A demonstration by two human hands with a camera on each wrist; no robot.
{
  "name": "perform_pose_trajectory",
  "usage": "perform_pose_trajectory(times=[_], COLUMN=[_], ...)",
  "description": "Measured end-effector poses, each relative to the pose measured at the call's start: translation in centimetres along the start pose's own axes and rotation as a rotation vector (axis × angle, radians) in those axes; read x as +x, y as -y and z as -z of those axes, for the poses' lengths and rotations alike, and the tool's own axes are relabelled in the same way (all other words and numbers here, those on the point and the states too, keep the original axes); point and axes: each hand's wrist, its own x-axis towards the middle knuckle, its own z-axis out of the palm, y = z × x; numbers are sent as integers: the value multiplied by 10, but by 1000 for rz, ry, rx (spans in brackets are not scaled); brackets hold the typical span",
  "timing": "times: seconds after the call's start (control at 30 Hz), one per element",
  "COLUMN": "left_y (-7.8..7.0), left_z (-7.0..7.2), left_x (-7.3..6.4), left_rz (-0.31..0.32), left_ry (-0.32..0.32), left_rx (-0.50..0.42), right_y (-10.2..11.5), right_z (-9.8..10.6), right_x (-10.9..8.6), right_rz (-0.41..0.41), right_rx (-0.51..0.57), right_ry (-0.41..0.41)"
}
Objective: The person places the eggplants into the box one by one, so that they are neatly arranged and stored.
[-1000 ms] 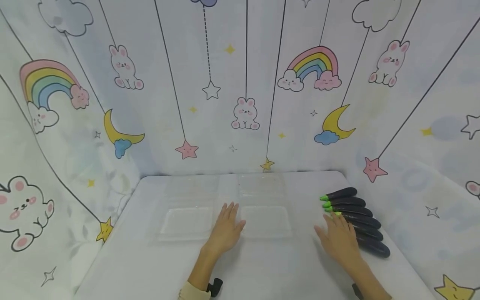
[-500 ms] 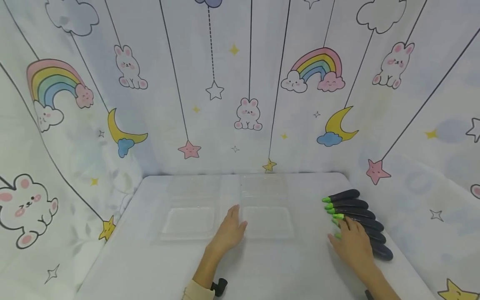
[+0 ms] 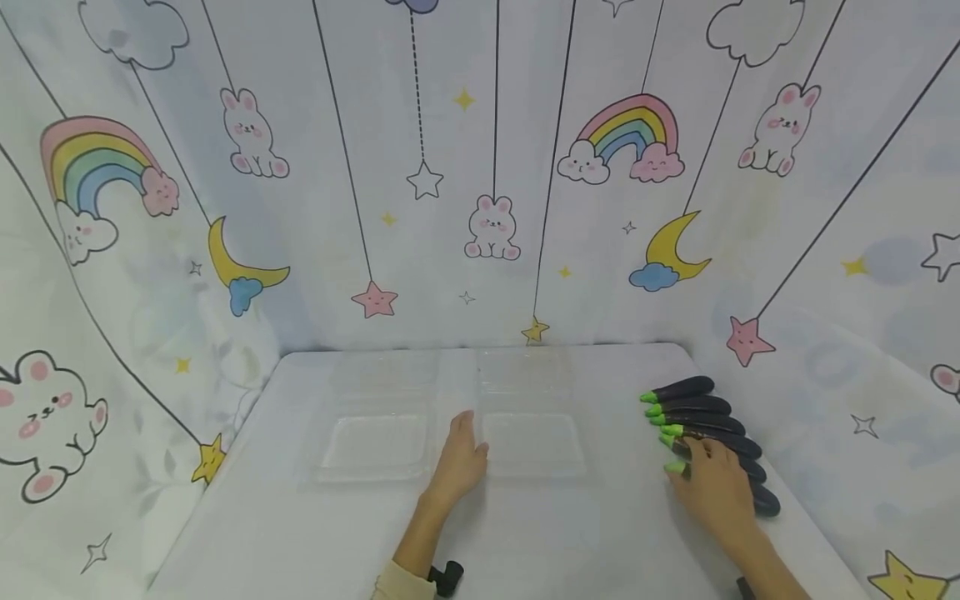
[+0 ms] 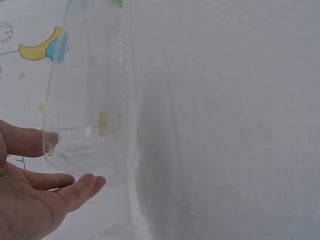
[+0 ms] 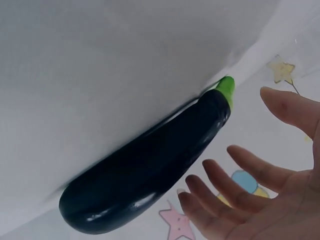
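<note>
Six glossy eggplants lie lower right of the frame. I've the right hand spread, empty, over the lowest: probably light, firm, slippery, best gripped mid-body. My left hand rests, fingers relaxed, at a clear plastic tray.

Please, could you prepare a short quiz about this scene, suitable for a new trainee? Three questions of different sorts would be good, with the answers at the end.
1. Count: how many eggplants lie in the row?
2. Choose: which hand is over the near part of that row?
A) left
B) right
C) both
3. True or false: the green tips face the side where the two clear containers are.

Key
1. Six.
2. B. The right hand is there; the left hand is by the gap between the containers.
3. True.
</note>
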Motion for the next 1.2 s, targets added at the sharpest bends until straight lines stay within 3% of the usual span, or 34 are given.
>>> perform_pose_trajectory(times=[0.17,0.47,0.73,1.0,1.2], left_y=[4,6,7,7,9], left_z=[-4,-10,-12,-12,-13], left_x=[2,4,2,6,3], left_rz=[17,145,186,214,189], left_ry=[-21,-97,-101,-115,-116], left_rx=[-141,-435,-558,-596,-614], right_y=[-4,-20,-24,-30,-32], right_z=[2,-2,4,7,8], right_x=[0,4,7,10,12], right_rz=[5,-3,-31,10,-6], right_rx=[-7,-51,-54,-81,-64], right_ry=[-27,28,73,120,182])
